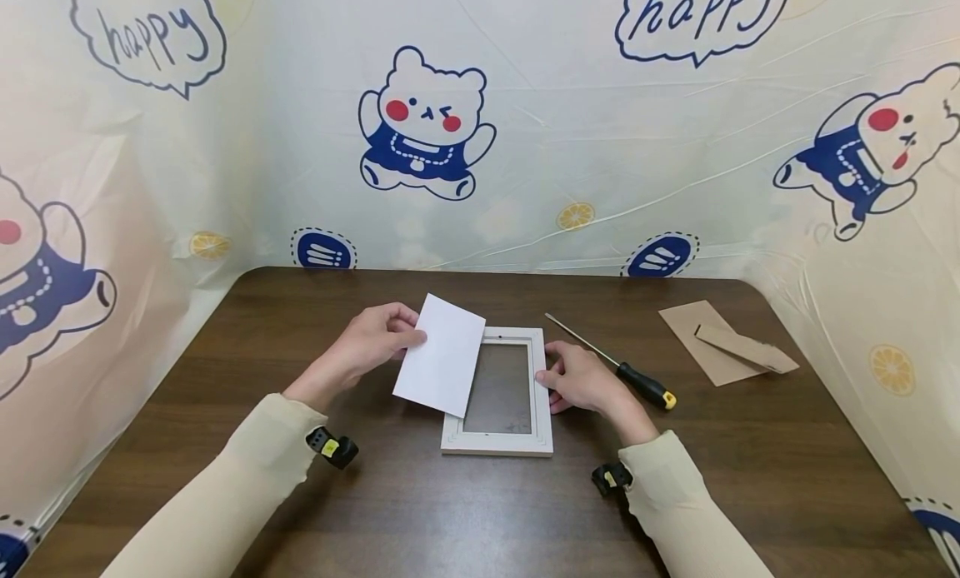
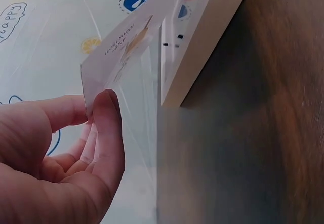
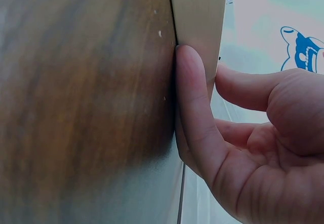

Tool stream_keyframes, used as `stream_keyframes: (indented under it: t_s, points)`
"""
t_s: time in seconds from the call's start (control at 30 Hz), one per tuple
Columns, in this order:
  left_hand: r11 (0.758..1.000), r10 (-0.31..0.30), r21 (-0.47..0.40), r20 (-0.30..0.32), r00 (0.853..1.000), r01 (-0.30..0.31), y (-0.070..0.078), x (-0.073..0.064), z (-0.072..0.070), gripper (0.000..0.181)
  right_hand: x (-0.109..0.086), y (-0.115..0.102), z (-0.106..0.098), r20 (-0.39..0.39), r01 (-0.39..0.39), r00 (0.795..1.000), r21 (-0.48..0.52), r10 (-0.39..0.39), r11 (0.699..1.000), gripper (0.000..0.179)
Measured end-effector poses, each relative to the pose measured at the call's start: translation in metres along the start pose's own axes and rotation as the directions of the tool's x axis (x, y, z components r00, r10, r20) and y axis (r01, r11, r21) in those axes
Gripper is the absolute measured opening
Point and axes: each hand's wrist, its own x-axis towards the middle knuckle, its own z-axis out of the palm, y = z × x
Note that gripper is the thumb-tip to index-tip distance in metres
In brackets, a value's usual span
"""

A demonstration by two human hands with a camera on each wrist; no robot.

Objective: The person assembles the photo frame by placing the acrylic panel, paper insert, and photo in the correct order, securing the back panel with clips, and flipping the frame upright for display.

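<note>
A white picture frame (image 1: 497, 444) lies on the brown table, its opening showing a dark, see-through-looking panel. My left hand (image 1: 378, 341) pinches a white paper sheet (image 1: 442, 357) by its left edge, between thumb and fingers. The sheet is tilted and covers the left part of the frame; in the left wrist view the side of the paper (image 2: 104, 77) facing down bears printed text and part of a picture. At the frame's right side, my right hand (image 1: 585, 382) grips the border, thumb on top and fingers along the outer side (image 3: 200, 16).
Right of the frame lies a screwdriver (image 1: 637, 382) with a black and yellow handle, its shaft pointing to the back left. Farther right, a brown cardboard piece (image 1: 693, 332) lies under a folded cardboard strip (image 1: 738, 347). A printed curtain (image 1: 525, 145) hangs behind the table.
</note>
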Motion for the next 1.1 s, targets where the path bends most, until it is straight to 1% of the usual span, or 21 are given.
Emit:
stream_keyframes:
  t_s: [0.23, 0.53, 0.83, 1.1]
  points:
    - [0.999, -0.001, -0.049, 0.022, 1.000, 0.002, 0.001, 0.002, 0.014, 0.030, 0.000, 0.000, 0.001, 0.000, -0.006, 1.000, 0.014, 0.006, 1.000, 0.055]
    - [0.991, 0.004, -0.132, 0.041, 0.999, 0.002, 0.001, 0.006, 0.033, 0.029, 0.000, 0.000, 0.000, -0.001, -0.006, 1.000, -0.017, 0.006, 1.000, 0.057]
    - [0.990, -0.006, -0.139, 0.053, 0.999, 0.013, 0.003, 0.006, 0.051, 0.029, 0.001, 0.000, 0.000, 0.001, -0.012, 1.000, -0.016, 0.012, 1.000, 0.057]
    - [0.987, -0.007, -0.162, 0.059, 0.998, 0.016, 0.004, 0.006, 0.064, 0.030, 0.000, 0.000, 0.000, -0.002, -0.011, 1.000, -0.029, 0.011, 1.000, 0.057]
